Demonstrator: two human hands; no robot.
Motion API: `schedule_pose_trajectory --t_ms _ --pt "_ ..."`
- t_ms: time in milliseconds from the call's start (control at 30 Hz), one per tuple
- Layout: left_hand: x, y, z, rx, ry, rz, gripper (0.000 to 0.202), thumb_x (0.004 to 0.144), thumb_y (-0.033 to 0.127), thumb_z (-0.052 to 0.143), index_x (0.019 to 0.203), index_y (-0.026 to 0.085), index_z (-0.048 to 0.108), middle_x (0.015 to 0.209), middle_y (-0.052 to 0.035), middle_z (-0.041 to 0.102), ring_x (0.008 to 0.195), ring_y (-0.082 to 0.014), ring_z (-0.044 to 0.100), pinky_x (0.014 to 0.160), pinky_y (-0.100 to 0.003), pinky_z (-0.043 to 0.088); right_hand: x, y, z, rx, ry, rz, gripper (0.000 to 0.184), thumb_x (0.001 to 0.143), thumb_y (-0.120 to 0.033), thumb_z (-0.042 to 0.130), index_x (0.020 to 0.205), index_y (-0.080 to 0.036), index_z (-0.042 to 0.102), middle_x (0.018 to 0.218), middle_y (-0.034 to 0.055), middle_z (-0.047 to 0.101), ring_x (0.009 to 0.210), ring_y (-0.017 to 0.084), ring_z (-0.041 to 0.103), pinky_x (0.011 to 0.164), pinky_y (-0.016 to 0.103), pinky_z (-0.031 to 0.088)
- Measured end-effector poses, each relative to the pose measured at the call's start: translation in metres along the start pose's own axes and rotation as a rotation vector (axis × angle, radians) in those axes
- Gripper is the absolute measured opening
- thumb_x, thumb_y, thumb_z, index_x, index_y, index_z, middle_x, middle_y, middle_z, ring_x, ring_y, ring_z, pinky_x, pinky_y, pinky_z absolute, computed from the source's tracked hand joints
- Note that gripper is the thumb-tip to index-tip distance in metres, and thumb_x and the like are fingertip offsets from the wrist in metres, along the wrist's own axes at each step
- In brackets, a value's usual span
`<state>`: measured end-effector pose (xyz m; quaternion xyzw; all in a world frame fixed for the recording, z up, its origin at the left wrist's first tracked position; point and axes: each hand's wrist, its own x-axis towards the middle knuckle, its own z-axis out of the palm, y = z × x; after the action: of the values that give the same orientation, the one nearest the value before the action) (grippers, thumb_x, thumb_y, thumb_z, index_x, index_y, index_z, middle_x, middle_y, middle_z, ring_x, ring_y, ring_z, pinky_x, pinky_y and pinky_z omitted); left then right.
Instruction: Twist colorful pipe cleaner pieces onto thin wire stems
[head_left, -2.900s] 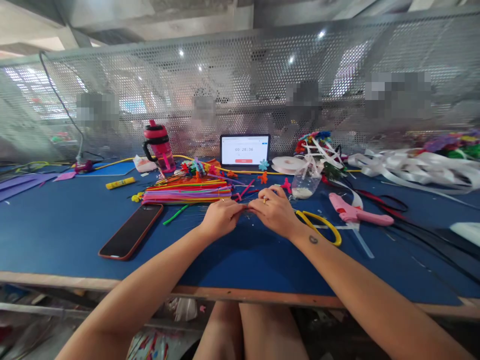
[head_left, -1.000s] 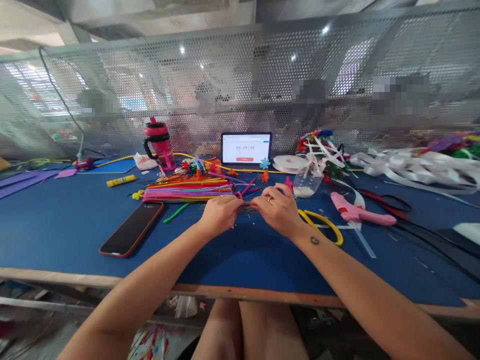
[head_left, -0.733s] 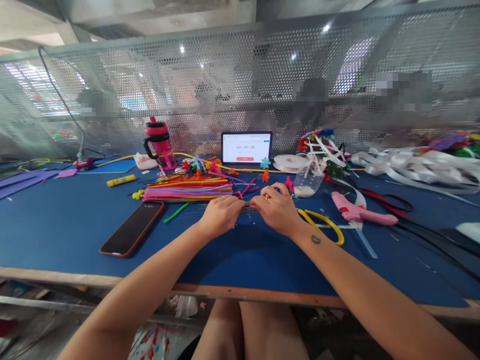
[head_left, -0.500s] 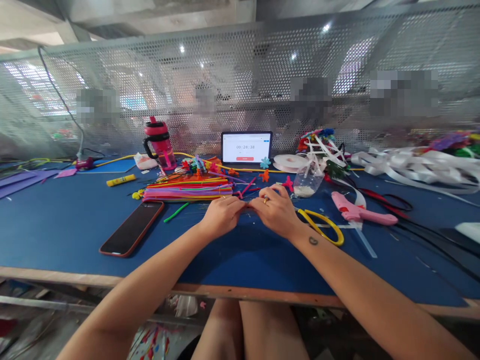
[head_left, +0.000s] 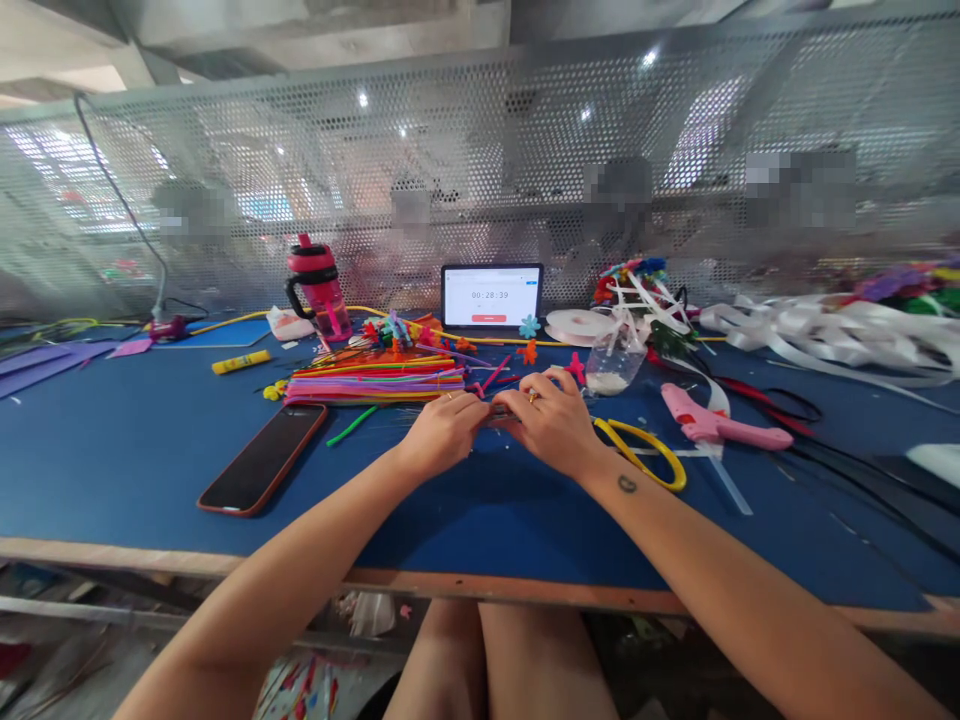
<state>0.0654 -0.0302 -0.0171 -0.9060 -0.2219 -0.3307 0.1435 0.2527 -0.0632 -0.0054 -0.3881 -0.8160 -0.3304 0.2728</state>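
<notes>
My left hand (head_left: pixel 442 435) and my right hand (head_left: pixel 553 420) are close together, and the fingers (head_left: pixel 472 403) of both hands pinch a small thin craft stem (head_left: pixel 501 413) between them, a little above the blue table (head_left: pixel 480 520). This stem is too small in the view for me to tell its colour well. A gold ring (head_left: pixel 533 397) sits on one finger of my right hand, and a small tattoo (head_left: pixel 626 484) is on my right forearm.

Just beyond my left hand lies a flat pile of colourful pipe cleaners (head_left: pixel 375 386), and one green pipe cleaner (head_left: pixel 351 426) lies apart in front of it. More to the left I have a phone (head_left: pixel 262 460) with a red-brown case, lying face up, and a yellow glue stick (head_left: pixel 240 364).

Near my right hand stand a small clear jar (head_left: pixel 615 370) with white grains inside, a yellow loop (head_left: pixel 645 455) and a pink glue gun (head_left: pixel 720 430). Farther back are a tablet (head_left: pixel 491 296) showing a timer at 00:28:39, a pink water bottle (head_left: pixel 319 300), a roll of white ribbon (head_left: pixel 577 326) and loose white ribbon (head_left: pixel 825 335), and behind them all stands a perforated metal screen (head_left: pixel 450 150)
</notes>
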Motion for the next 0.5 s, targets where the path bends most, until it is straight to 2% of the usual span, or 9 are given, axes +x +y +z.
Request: schedule_pose_trajectory --t_ms 133,333,500 --pt "0.0002 0.0013 -0.0011 0.002 -0.003 0.007 0.022 0.090 0.019 0.039 0.087 0.015 0.060 0.074 -0.0039 0.060 0.071 -0.0126 0.056 0.065 -0.023 0.044 -0.0004 -0.0013 -0.0008 -0.005 0.025 -0.001 0.019 0.086 -0.019 0.048 0.071 -0.019 0.061 0.062 0.0013 0.056 0.079 0.015 0.047 0.083 0.033 0.028" --pt "-0.0010 -0.0017 -0.0002 0.070 0.051 0.068 0.018 0.089 0.018 0.041 0.090 0.016 0.059 0.076 -0.0025 0.061 0.071 -0.0128 0.056 0.065 -0.024 0.043 0.0009 0.0016 -0.0007 -0.016 0.039 -0.010 0.023 0.088 -0.024 0.045 0.071 -0.020 0.060 0.063 0.0015 0.056 0.077 0.014 0.046 0.084 0.032 0.027" --pt "-0.0009 0.0011 -0.0048 0.109 0.064 0.115 0.019 0.088 0.015 0.041 0.082 0.015 0.059 0.072 -0.0029 0.061 0.067 -0.0133 0.055 0.062 -0.024 0.043 0.0009 -0.0008 -0.0007 0.005 0.028 0.000 0.022 0.087 -0.019 0.046 0.068 -0.020 0.059 0.061 0.0004 0.055 0.077 0.014 0.046 0.085 0.032 0.026"
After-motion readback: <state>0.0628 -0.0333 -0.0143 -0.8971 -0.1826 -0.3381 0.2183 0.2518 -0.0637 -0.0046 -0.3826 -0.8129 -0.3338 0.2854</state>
